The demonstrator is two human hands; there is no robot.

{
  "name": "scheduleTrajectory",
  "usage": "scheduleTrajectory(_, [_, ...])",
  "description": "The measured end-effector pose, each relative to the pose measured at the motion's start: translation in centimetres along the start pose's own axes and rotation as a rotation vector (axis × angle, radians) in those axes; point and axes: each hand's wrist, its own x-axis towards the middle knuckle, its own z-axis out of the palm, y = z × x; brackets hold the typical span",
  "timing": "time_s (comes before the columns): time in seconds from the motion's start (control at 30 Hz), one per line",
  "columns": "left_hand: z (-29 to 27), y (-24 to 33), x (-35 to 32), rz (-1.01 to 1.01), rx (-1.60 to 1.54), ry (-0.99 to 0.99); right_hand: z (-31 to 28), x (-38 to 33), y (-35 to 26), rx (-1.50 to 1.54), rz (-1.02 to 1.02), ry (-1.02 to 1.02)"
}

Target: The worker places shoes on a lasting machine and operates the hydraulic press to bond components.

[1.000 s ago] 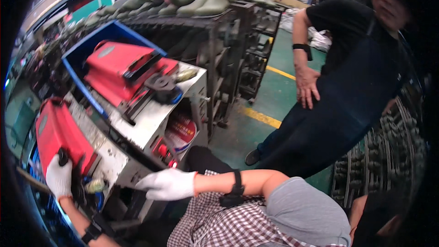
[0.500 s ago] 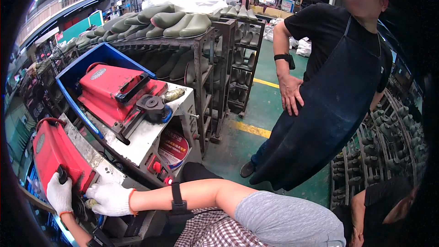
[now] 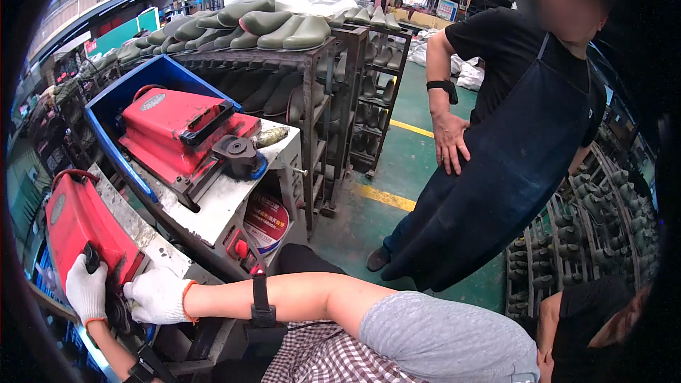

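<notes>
Left hand: gloved in white, the left hand [image 3: 86,289] sits at the lower left, fingers [image 3: 79,276] curled up and over the near end of the red machine cover [image 3: 84,225], wrapped about a black handle [image 3: 92,258] there. Closed, gripping.
Right hand: the right hand [image 3: 157,293], white glove with an orange cuff, comes across from the right, just beside the left one. Fingers [image 3: 138,289] bent, tips pressed to the lower corner of the same red cover; whether they clamp anything I cannot tell, the tips are hidden in the dark gap.
Red cover: low at the left edge, tilted, lying on the grey workbench [image 3: 152,237], both gloves on its near end.
Right forearm: bare, a black strap [image 3: 261,305] round it, grey sleeve further up.
Second machine: another red machine [image 3: 181,128] farther back on the white-topped bench, with a black round knob [image 3: 237,150], set against a blue bin [image 3: 152,74].
Rack: green boots [image 3: 284,28] lined on top of a dark metal rack [image 3: 333,99], more pairs on the shelves below.
Bystander: a person in a dark apron [image 3: 511,163] stands well apart on the green floor [image 3: 418,99], one hand [image 3: 450,140] on the hip.
</notes>
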Motion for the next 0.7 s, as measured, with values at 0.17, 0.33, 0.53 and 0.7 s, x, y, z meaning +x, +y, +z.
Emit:
scheduleTrajectory(0.17, [-0.1, 0.2, -0.3, 0.015, -0.123, 0.006, 0.2, -0.1, 0.2, -0.005, -0.016, 0.027])
scheduleTrajectory(0.33, [-0.4, -0.1, 0.3, -0.025, -0.052, -0.035, -0.1, -0.1, 0.0, -0.06, -0.028, 0.008])
scheduleTrajectory(0.53, [0.1, -1.0, 0.4, 0.057, -0.05, -0.021, 0.2, 0.1, 0.4, -0.03, -0.016, -0.024])
scheduleTrajectory(0.7, [0.0, -0.9, 0.4, 0.044, -0.028, -0.039, -0.5, -0.2, -0.2, -0.004, -0.005, -0.02])
